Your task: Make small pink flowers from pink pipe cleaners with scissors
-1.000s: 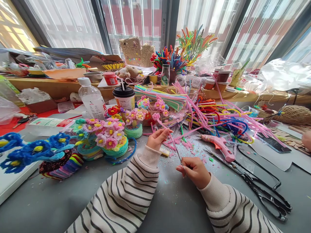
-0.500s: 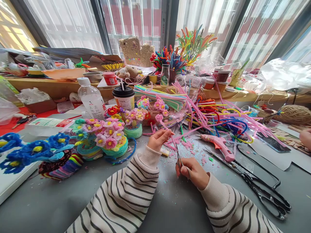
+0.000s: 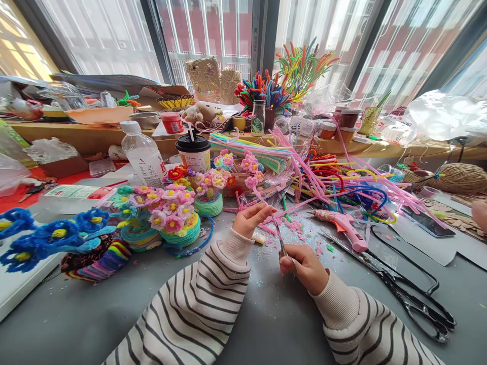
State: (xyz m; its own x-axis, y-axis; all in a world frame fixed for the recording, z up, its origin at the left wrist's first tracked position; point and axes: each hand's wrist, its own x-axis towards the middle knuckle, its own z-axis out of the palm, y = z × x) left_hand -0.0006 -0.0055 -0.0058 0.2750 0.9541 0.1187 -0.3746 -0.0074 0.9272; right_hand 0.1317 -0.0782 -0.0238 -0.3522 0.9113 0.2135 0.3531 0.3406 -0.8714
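My left hand (image 3: 246,221) pinches a pink pipe cleaner (image 3: 260,197) between thumb and fingertips, and the stem slants up and away behind the fingers. Small metal scissors (image 3: 280,236) are in my right hand (image 3: 305,267), with fingers wrapped round the handles. Their blades point up toward the left fingertips, at the near end of the pipe cleaner; whether they touch it I cannot tell. Pink fuzz clippings (image 3: 300,229) and glitter lie on the grey table under the hands. A short yellowish stub (image 3: 258,238) rests just beneath my left hand.
Pipe-cleaner flowers in pots (image 3: 180,228) stand left, near a water bottle (image 3: 143,157) and lidded cup (image 3: 193,152). Loose pipe cleaners (image 3: 315,177) heap up ahead. A pink glue gun (image 3: 348,230) and large black scissors (image 3: 403,289) lie right. Another person's hand (image 3: 480,215) shows at the right edge.
Both hands have shifted slightly to the right. The scissor blades look closer together than before.
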